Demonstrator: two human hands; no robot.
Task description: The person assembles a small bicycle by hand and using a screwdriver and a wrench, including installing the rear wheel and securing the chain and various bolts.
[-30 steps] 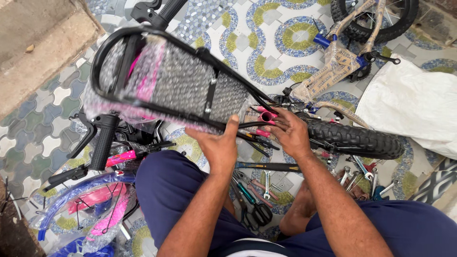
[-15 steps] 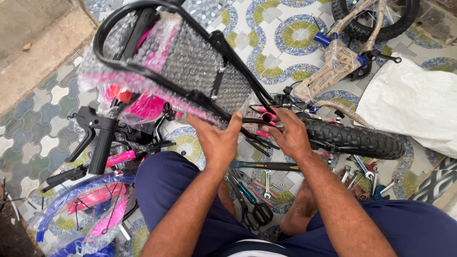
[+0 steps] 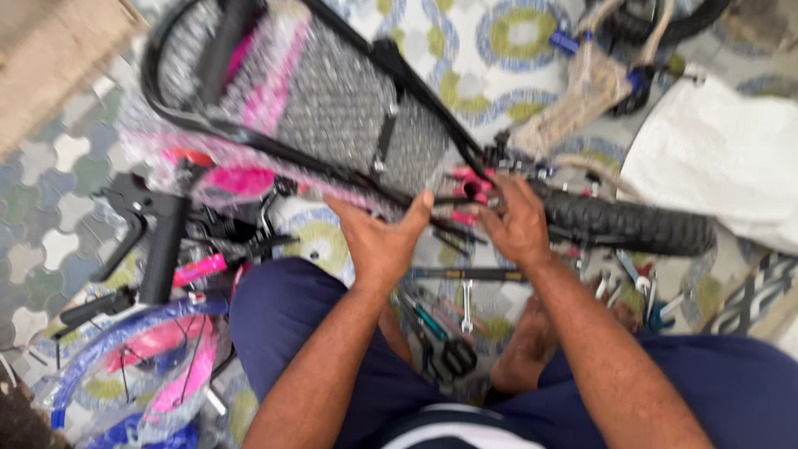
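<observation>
A pink bicycle frame wrapped in bubble wrap (image 3: 332, 108), edged by a black tube, lies tilted in front of me. My left hand (image 3: 382, 237) rests against its lower edge, thumb raised along a black rod. My right hand (image 3: 515, 220) pinches small pink and black parts at the wheel hub (image 3: 474, 187), beside a black knobby tyre (image 3: 632, 224). The view is blurred, so what the fingers hold is unclear.
Black handlebar with grip and brake lever (image 3: 158, 241) lies at left. Wrenches and pliers (image 3: 449, 324) are scattered on the patterned tile floor between my knees. A white sack (image 3: 723, 150) sits at right, another wrapped frame (image 3: 598, 91) behind, a blue wrapped rim (image 3: 125, 366) at lower left.
The view has shifted and blurred. The wrapped frame sits slightly lower and closer. Both hands stay at the hub, the left thumb now raised.
</observation>
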